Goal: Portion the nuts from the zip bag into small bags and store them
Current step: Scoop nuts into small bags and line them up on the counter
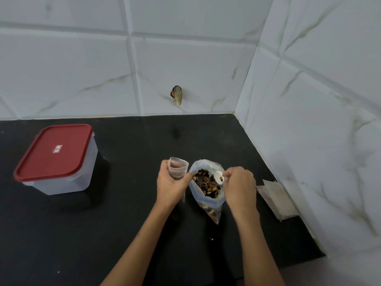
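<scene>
Scooping nuts: spoon to small bag

Head view. Zip bag (207,188) stands upright on the dark surface (132,213), mouth open, mixed brown nuts (207,183) showing. Right hand (240,185), fingers curled, pinches a white spoon (219,177) at the bag's mouth. Left hand (172,182), touching the zip bag's left side, grips a clear small bag (177,168), upright, mouth open, seemingly empty. Likely next carry: spoon leftward across the rim. Red-lidded container (55,159) sits well left of the zip bag; spare bags (276,198) lie right.
</scene>
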